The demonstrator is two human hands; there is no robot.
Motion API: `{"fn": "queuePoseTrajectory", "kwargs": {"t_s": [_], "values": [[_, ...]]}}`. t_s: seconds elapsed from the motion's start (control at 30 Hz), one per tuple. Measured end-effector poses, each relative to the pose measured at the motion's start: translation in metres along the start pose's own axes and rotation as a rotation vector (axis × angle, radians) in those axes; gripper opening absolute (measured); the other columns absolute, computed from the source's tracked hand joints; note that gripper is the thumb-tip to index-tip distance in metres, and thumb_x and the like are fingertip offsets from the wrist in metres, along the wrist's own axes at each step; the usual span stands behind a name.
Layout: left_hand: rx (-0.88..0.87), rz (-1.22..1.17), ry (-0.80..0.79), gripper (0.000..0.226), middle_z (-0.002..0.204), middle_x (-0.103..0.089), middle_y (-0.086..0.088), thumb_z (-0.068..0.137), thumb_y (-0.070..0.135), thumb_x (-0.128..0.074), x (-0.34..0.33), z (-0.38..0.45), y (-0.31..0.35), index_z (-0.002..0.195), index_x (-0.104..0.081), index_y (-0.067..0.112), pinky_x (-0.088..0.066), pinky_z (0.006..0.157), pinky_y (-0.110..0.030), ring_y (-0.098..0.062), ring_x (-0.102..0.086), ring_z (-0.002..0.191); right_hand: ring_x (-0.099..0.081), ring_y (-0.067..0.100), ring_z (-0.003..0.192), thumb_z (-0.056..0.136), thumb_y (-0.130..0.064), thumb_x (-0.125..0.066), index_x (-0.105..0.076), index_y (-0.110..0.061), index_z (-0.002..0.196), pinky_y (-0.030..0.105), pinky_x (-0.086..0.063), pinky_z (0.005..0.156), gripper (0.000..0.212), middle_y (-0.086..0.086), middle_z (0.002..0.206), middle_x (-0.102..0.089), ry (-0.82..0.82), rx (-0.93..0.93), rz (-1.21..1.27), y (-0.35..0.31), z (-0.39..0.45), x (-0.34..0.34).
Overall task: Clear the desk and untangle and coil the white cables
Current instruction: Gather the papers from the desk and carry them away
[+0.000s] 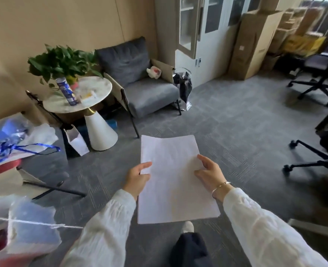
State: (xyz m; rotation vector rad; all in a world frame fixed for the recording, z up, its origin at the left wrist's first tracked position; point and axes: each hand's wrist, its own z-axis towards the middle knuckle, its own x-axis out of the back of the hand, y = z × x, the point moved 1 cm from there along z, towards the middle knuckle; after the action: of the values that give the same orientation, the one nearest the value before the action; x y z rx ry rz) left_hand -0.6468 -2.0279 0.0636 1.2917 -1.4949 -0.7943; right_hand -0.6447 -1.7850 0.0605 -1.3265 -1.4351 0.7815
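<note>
— What's the person holding out there?

— A stack of white paper (175,178), held level over the grey carpet (236,132). The left hand (137,178) has it at the left edge, thumb on top and the other fingers hidden beneath, so it's a pinch on the sheets. The right hand (210,173) holds the right edge the same way, thumb and forefinger showing on top, a thin bracelet (220,186) at that wrist.

— And the white cables?

— I can only make out one thin white cord (34,221), blurred, running across the clutter on the bench (43,164) at the far left, well apart from both hands. Plastic bags (41,134) and a blue ribbon (30,147) lie up there too.

— Anything else around?

— A grey armchair (140,87) against the wall, a round white side table (78,95) beside it carrying a leafy plant (62,60) and a blue can (66,91). Cardboard boxes (253,43) stand by the white cabinet (203,35), and black office chairs (317,78) sit to the right.
</note>
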Motion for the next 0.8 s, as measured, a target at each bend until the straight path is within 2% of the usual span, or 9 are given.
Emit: {"fn": "queuePoseTrajectory", "kwargs": {"t_s": [0.13, 0.23, 0.3, 0.37, 0.47, 0.53, 0.6, 0.7, 0.8], "values": [[-0.019, 0.010, -0.016, 0.050, 0.090, -0.060, 0.005, 0.084, -0.010, -0.050, -0.038, 0.123, 0.048, 0.121, -0.065, 0.019, -0.042, 0.060, -0.013, -0.009, -0.049, 0.072, -0.059, 0.013, 0.098, 0.080, 0.009, -0.057, -0.047, -0.017, 0.140, 0.010, -0.047, 0.062, 0.067, -0.008, 0.118, -0.054, 0.023, 0.007, 0.025, -0.040, 0.122, 0.020], [-0.020, 0.011, -0.036, 0.050, 0.088, -0.061, 0.008, 0.084, -0.009, -0.050, -0.057, 0.184, 0.084, 0.121, -0.066, 0.021, -0.047, 0.072, -0.025, -0.014, -0.054, 0.079, -0.059, 0.010, 0.087, 0.079, 0.009, -0.057, -0.047, -0.018, 0.141, 0.017, -0.049, 0.067, 0.068, -0.004, 0.128, -0.054, 0.043, 0.022, 0.035, -0.069, 0.186, 0.036], [-0.031, 0.019, -0.051, 0.050, 0.097, -0.061, 0.010, 0.084, -0.008, -0.050, -0.076, 0.241, 0.111, 0.120, -0.065, 0.022, -0.047, 0.075, -0.021, -0.007, -0.056, 0.081, -0.060, 0.012, 0.090, 0.079, 0.009, -0.056, -0.047, -0.017, 0.141, 0.020, -0.049, 0.072, 0.068, 0.000, 0.135, -0.053, 0.052, 0.008, 0.044, -0.086, 0.246, 0.050], [-0.036, 0.023, -0.064, 0.048, 0.094, -0.060, 0.012, 0.085, -0.006, -0.051, -0.091, 0.284, 0.137, 0.118, -0.066, 0.025, -0.046, 0.075, -0.019, -0.003, -0.054, 0.078, -0.059, 0.012, 0.096, 0.080, 0.009, -0.057, -0.046, -0.017, 0.141, 0.009, -0.048, 0.067, 0.068, 0.001, 0.139, -0.050, 0.057, 0.011, 0.052, -0.103, 0.292, 0.062], [-0.023, 0.016, -0.086, 0.048, 0.095, -0.062, 0.008, 0.084, -0.006, -0.052, -0.121, 0.359, 0.173, 0.118, -0.068, 0.025, -0.048, 0.087, -0.030, -0.011, -0.056, 0.085, -0.053, 0.008, 0.098, 0.081, 0.011, -0.057, -0.046, -0.015, 0.141, 0.002, -0.044, 0.055, 0.067, 0.004, 0.137, -0.049, 0.084, 0.006, 0.068, -0.128, 0.370, 0.084], [-0.047, -0.003, -0.109, 0.047, 0.104, -0.062, 0.008, 0.085, -0.008, -0.051, -0.140, 0.402, 0.200, 0.118, -0.067, 0.022, -0.049, 0.088, -0.023, -0.007, -0.058, 0.093, -0.051, 0.010, 0.101, 0.081, 0.013, -0.057, -0.047, -0.013, 0.140, 0.001, -0.042, 0.053, 0.065, 0.002, 0.128, -0.052, 0.099, 0.013, 0.091, -0.145, 0.414, 0.100], [-0.064, -0.008, -0.121, 0.047, 0.096, -0.061, 0.011, 0.085, -0.009, -0.051, -0.165, 0.457, 0.231, 0.116, -0.066, 0.022, -0.048, 0.078, -0.017, -0.002, -0.056, 0.082, -0.056, 0.015, 0.098, 0.082, 0.013, -0.057, -0.049, -0.015, 0.137, 0.002, -0.043, 0.052, 0.063, -0.002, 0.121, -0.055, 0.125, 0.015, 0.116, -0.163, 0.469, 0.120], [-0.068, -0.035, -0.173, 0.046, 0.099, -0.064, 0.003, 0.086, -0.010, -0.051, -0.202, 0.543, 0.283, 0.116, -0.066, 0.021, -0.052, 0.089, -0.032, -0.016, -0.062, 0.089, -0.057, 0.010, 0.090, 0.080, 0.011, -0.059, -0.051, -0.017, 0.136, 0.003, -0.043, 0.054, 0.063, -0.002, 0.126, -0.057, 0.165, 0.032, 0.126, -0.197, 0.555, 0.151], [-0.084, -0.022, -0.202, 0.046, 0.101, -0.064, 0.000, 0.086, -0.011, -0.049, -0.236, 0.615, 0.333, 0.117, -0.065, 0.019, -0.052, 0.089, -0.033, -0.017, -0.063, 0.091, -0.057, 0.012, 0.092, 0.079, 0.011, -0.059, -0.053, -0.018, 0.134, 0.006, -0.046, 0.061, 0.063, -0.002, 0.118, -0.060, 0.214, 0.040, 0.126, -0.232, 0.626, 0.180]]}}
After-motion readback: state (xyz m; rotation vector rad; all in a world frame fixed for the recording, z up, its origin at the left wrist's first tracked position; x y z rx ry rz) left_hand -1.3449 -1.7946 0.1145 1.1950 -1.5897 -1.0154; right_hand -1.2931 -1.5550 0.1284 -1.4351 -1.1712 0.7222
